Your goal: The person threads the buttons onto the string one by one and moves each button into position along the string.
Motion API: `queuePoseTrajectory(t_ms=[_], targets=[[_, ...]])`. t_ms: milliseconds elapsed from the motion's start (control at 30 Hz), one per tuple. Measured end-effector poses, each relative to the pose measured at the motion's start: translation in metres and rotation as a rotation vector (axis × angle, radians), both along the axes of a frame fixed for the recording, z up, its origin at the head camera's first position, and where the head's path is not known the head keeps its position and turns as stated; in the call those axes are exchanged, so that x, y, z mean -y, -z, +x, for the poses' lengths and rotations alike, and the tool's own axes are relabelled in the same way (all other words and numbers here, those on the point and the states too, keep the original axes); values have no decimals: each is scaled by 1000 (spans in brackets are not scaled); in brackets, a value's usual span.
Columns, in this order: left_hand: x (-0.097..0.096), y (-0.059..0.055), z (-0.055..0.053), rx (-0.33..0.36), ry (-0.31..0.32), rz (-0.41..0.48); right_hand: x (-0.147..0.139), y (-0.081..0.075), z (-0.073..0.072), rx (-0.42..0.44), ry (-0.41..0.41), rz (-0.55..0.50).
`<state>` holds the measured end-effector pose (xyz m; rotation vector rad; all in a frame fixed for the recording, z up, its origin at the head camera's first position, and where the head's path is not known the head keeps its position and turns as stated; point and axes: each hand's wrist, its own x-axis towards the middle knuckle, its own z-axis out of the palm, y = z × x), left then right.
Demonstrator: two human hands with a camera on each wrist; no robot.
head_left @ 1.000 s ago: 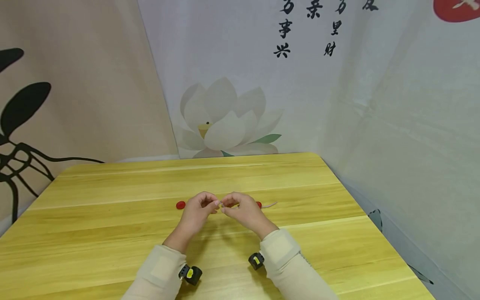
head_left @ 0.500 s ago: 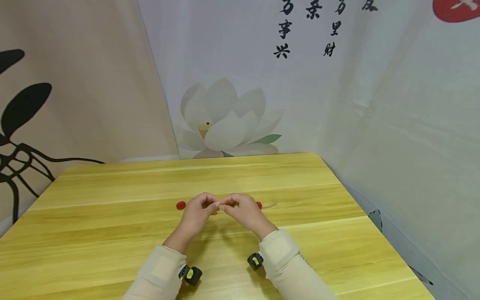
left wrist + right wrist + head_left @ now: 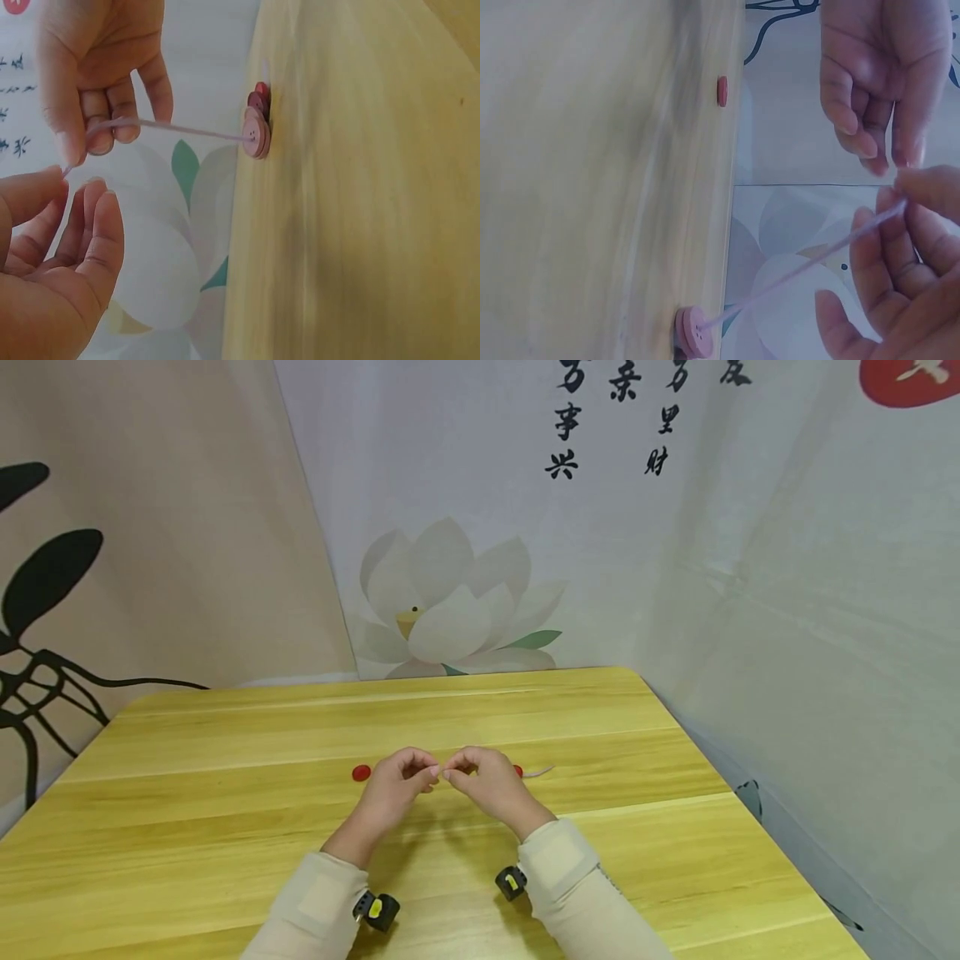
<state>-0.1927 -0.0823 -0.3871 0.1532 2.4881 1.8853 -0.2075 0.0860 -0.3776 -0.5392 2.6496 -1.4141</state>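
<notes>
A thin pale-purple cord [image 3: 187, 130] runs from the fingertips of both hands down to a stack of pink buttons [image 3: 256, 137] on the table. My right hand [image 3: 487, 783] pinches the cord between thumb and index finger. Close against it, my left hand [image 3: 393, 783] pinches the cord's end at its thumb tip. Holes show in the front pink button, and the cord passes into one. Behind the pink ones lie a dark red button [image 3: 257, 102] and a bright red button [image 3: 262, 88]. In the head view my right hand hides most of this row.
A separate red button [image 3: 362, 772] lies on the wooden table [image 3: 247, 860], left of my left hand. The cord's other end [image 3: 538, 772] trails on the tabletop to the right. A printed curtain [image 3: 480, 485] hangs behind the table's far edge.
The fingertips of my two hands met half a second ago and now show a narrow gap in the head view. The buttons on the table have stayed in place.
</notes>
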Motion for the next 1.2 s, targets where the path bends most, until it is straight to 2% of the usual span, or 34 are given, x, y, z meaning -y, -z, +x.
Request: queuePoseTrajectory(t_ms=[233, 433, 833, 1000, 1200], targets=[[8, -3, -3, -7, -25, 32, -3, 2, 0, -11, -4, 2], [18, -7, -7, 16, -65, 11, -6, 6, -2, 15, 20, -7], [44, -16, -19, 51, -105, 36, -9, 8, -2, 35, 28, -48], [56, -14, -24, 84, -130, 4, -10, 8, -2, 38, 28, -65], [69, -7, -32, 95, -151, 17, -11, 10, -2, 61, 38, -88]])
